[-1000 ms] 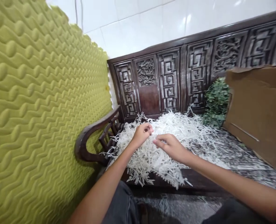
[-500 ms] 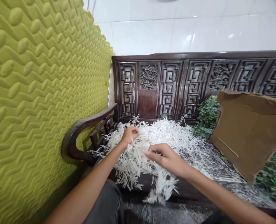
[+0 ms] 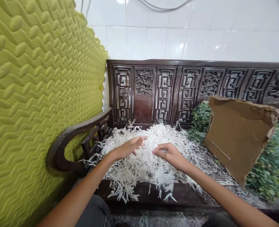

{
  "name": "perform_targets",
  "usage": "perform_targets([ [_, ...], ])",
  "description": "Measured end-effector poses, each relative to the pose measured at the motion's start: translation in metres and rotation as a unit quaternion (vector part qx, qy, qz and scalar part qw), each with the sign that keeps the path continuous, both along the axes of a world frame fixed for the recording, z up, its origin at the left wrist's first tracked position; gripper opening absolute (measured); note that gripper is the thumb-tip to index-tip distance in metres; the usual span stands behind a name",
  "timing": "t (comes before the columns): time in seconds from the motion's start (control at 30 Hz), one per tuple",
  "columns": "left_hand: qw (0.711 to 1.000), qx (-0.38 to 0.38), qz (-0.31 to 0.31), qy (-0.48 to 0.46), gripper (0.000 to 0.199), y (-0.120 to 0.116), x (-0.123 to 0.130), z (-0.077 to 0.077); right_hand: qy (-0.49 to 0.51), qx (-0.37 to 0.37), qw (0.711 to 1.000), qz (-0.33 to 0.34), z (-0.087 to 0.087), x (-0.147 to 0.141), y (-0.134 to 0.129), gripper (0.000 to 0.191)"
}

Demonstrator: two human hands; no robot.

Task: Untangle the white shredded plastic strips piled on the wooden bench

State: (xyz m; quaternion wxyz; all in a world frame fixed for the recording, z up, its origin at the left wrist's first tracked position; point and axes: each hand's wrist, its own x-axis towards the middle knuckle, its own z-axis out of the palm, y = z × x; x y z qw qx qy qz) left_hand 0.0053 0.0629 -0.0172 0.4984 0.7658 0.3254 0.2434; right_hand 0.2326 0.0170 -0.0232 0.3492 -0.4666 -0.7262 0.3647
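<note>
A heap of white artificial branches [image 3: 134,171] lies on the seat of a dark carved wooden bench, some tips hanging over its front edge. Over the middle of the heap is my left hand [image 3: 128,148], open, its fingers stretched toward the right and nothing visible in them. Facing it, my right hand [image 3: 169,154] is closed, thumb and fingertips pinched together. A blurred white artificial branch [image 3: 165,178] hangs just below the right hand and appears to be in that pinch; where it meets the fingers is hard to make out against the white heap.
A torn brown cardboard sheet [image 3: 241,135] leans to the right, with green artificial foliage [image 3: 269,170] around it. The bench's curved armrest [image 3: 59,145] and a yellow-green textured foam mat [image 3: 42,88] stand at left. Behind rises the carved backrest [image 3: 143,108] against white tiles.
My left hand has opened, its fingers now extended to the right. My right hand stays pinched, and the white branch below it has swung up a little. The camera view has shifted slightly.
</note>
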Motion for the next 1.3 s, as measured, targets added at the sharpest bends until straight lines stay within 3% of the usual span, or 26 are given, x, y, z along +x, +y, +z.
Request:
perform_targets([
  [0.13,0.997,0.004,0.058,-0.044,0.067,0.004,0.002,-0.006,0.017,-0.019,0.998,-0.062,-0.007,0.006,0.007,0.037],
  [0.23,0.992,0.064,0.106,-0.021,0.041,0.006,0.005,-0.009,0.019,-0.015,0.997,-0.074,-0.008,0.006,0.007,0.037],
  [0.37,0.976,0.176,0.115,0.051,0.026,0.013,0.001,-0.012,0.027,-0.006,0.998,-0.061,0.000,0.001,-0.001,0.037],
  [0.5,0.936,0.333,0.075,0.088,0.021,0.026,-0.006,-0.013,0.024,-0.013,0.999,-0.025,0.012,-0.016,-0.018,0.037],
  [0.6,0.905,0.398,0.070,0.134,0.021,0.039,-0.016,-0.018,-0.033,0.041,0.998,-0.034,0.020,-0.034,-0.043,0.038],
  [0.7,0.893,0.382,0.109,0.212,0.024,0.051,-0.036,-0.025,-0.094,0.126,0.987,0.020,0.027,-0.049,-0.075,0.036],
  [0.8,0.894,0.369,0.141,0.209,0.022,0.051,-0.051,-0.028,-0.107,0.218,0.969,0.041,0.031,-0.054,-0.092,0.033],
  [0.9,0.922,0.327,0.157,0.137,0.025,0.034,-0.045,-0.019,-0.130,0.182,0.975,-0.001,0.029,-0.047,-0.084,0.035],
  [0.97,0.952,0.251,0.160,0.065,0.037,0.018,-0.033,-0.007,-0.153,0.149,0.976,-0.034,0.026,-0.040,-0.071,0.036],
  [1.03,0.980,0.149,0.134,0.009,0.041,0.001,-0.020,0.006,-0.170,0.140,0.974,-0.057,0.022,-0.033,-0.058,0.035],
  [1.1,0.991,0.098,0.089,-0.007,0.046,-0.013,-0.010,0.017,-0.176,0.143,0.972,-0.067,0.020,-0.029,-0.050,0.033],
  [1.2,0.989,0.139,0.035,0.038,0.041,-0.029,0.002,0.027,-0.177,0.150,0.971,-0.065,0.016,-0.026,-0.043,0.028],
  [1.3,0.972,0.220,0.011,0.083,0.033,-0.034,0.013,0.027,-0.171,0.148,0.973,-0.057,0.013,-0.023,-0.035,0.024],
])
